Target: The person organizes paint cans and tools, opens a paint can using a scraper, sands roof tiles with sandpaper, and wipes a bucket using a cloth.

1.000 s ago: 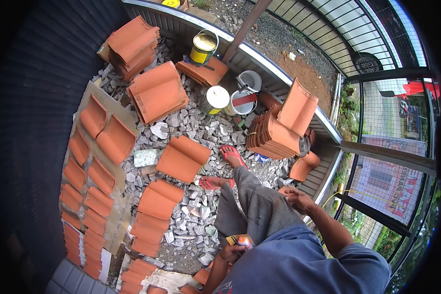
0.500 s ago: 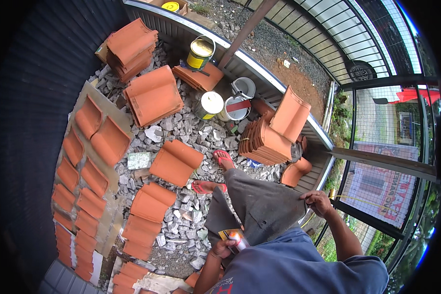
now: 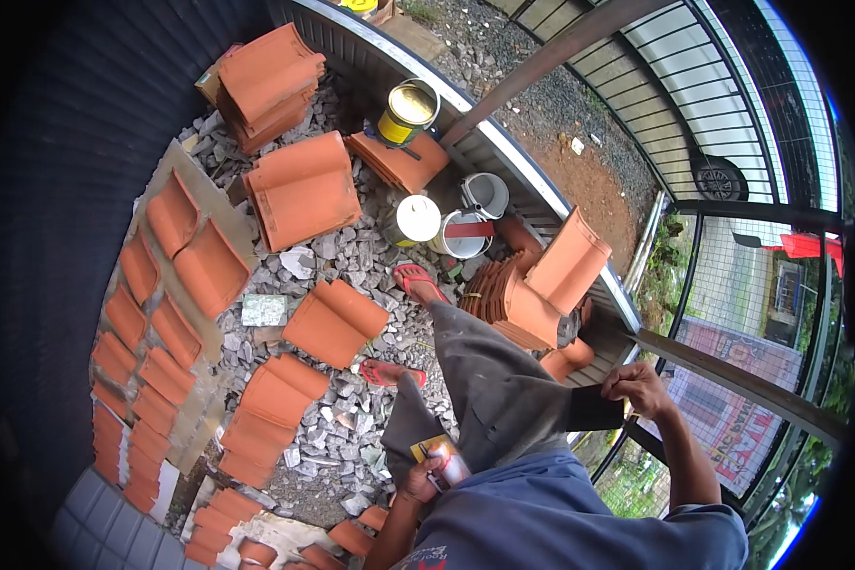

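Observation:
My left hand (image 3: 420, 481) is closed around a small white package with yellow and orange markings (image 3: 448, 462), held low in front of my blue shirt. Its exact kind is hard to make out. On the other side, my right hand (image 3: 636, 388) grips the edge of a flat black piece (image 3: 597, 409) beside the hip of my dark grey trousers (image 3: 494, 394). Whether that black piece is a separate object or part of the trouser pocket, I cannot tell. Neither hand touches the orange roof tiles (image 3: 335, 323) lying ahead on the rubble.
Grey broken stones (image 3: 337, 418) lie under my feet. Stacked tiles (image 3: 532, 294) stand at the right, with paint cans (image 3: 410, 112) and white buckets (image 3: 464, 236) behind. Tiles are set on a sloping board (image 3: 166, 275) at the left. A low metal wall (image 3: 503, 142) borders the far side.
My right hand has moved outward and slightly up from the hip, and the flat black piece now shows under its fingers. My left hand keeps the package. The view has tilted slightly.

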A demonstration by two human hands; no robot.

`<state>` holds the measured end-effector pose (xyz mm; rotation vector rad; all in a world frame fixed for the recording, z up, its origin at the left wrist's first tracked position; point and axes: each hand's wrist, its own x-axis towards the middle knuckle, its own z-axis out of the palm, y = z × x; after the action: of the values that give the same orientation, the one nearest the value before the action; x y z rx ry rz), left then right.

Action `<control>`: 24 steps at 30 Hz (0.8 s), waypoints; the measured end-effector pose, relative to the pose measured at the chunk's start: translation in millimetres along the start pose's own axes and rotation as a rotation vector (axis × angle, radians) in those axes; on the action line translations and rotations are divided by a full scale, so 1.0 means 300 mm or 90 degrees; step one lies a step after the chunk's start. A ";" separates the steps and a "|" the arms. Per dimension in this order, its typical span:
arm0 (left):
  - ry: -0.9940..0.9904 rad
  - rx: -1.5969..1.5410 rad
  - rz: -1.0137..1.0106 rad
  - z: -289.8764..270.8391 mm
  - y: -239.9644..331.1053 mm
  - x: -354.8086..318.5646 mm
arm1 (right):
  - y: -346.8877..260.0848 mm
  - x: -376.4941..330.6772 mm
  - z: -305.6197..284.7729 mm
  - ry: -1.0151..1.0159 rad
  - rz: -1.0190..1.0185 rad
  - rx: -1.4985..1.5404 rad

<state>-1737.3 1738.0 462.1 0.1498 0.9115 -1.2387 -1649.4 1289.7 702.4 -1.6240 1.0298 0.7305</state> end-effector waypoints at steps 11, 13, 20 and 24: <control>-0.039 -0.008 -0.150 0.101 0.109 0.294 | -0.358 1.121 -0.005 0.067 -0.180 0.437; -0.038 -0.019 -0.256 0.057 0.124 0.350 | -0.295 1.528 0.059 0.133 -0.149 0.551; -0.038 0.212 -0.269 -0.186 0.375 0.686 | -0.271 2.542 0.167 0.531 -0.035 0.842; 0.116 0.128 -0.119 -0.359 0.645 0.921 | -0.245 2.770 0.190 0.594 0.044 0.910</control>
<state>-1617.4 1662.6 137.6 0.3477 0.9723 -1.5097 -1210.3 1130.8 8.8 -0.5395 1.6518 -0.7792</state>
